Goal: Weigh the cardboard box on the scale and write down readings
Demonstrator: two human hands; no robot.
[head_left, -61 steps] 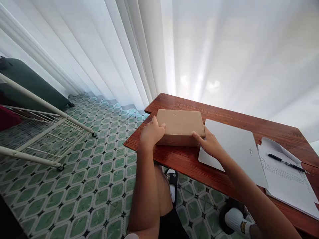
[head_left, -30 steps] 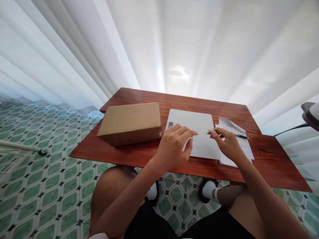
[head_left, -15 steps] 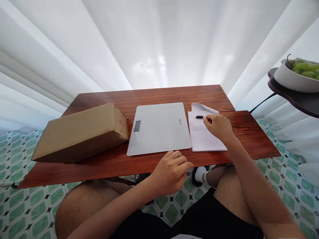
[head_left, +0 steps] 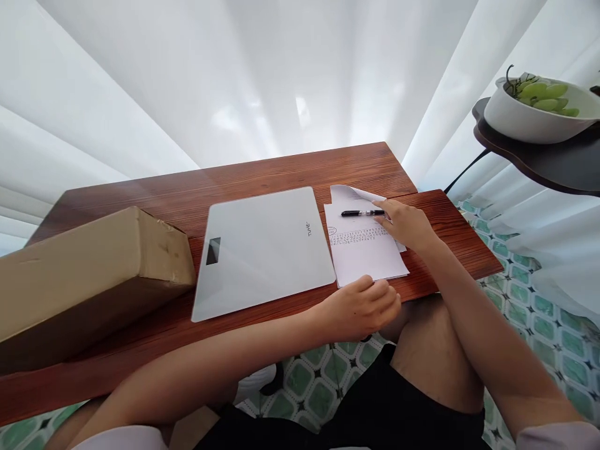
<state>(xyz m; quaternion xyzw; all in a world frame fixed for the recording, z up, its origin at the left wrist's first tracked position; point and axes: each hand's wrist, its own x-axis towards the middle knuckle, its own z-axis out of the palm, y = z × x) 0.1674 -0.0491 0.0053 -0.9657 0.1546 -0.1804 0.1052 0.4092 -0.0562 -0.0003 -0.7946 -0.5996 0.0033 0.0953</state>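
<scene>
A white paper sheet with printed rows lies on the wooden table, right of a flat white scale. A black pen rests across the top of the paper. My right hand lies on the paper's right side, its fingertips touching the pen's right end. My left hand is loosely curled at the table's front edge, touching the paper's lower corner. A brown cardboard box sits at the left of the table.
A white bowl of green grapes stands on a dark side shelf at the upper right. White curtains hang behind the table. Green patterned floor tiles show to the right and below.
Both hands left the cardboard box and moved right, past the scale, to the paper. My right hand reached the pen; my left came to the paper's lower corner.
</scene>
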